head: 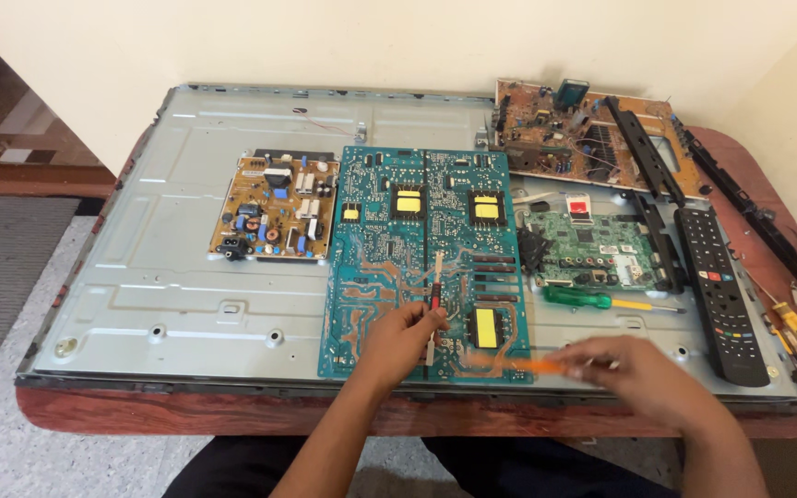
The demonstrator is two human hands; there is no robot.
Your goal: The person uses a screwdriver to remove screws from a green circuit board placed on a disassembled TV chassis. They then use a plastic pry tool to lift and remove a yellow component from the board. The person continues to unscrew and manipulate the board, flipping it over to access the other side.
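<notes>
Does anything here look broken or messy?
Yes. The big teal circuit board lies loose on the metal TV back panel, partly covering a green board. A brown board hangs past the panel's edge.

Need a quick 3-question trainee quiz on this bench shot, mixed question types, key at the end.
1. True or false: the left hand holds a thin red-and-white probe against the large teal circuit board.
2. Which tool lies between the teal board and the black remote control? A) green-handled screwdriver B) hammer C) scissors
3. Fill in: the right hand holds a blurred tool coloured ____.

Key: 1 true; 2 A; 3 orange.
</notes>
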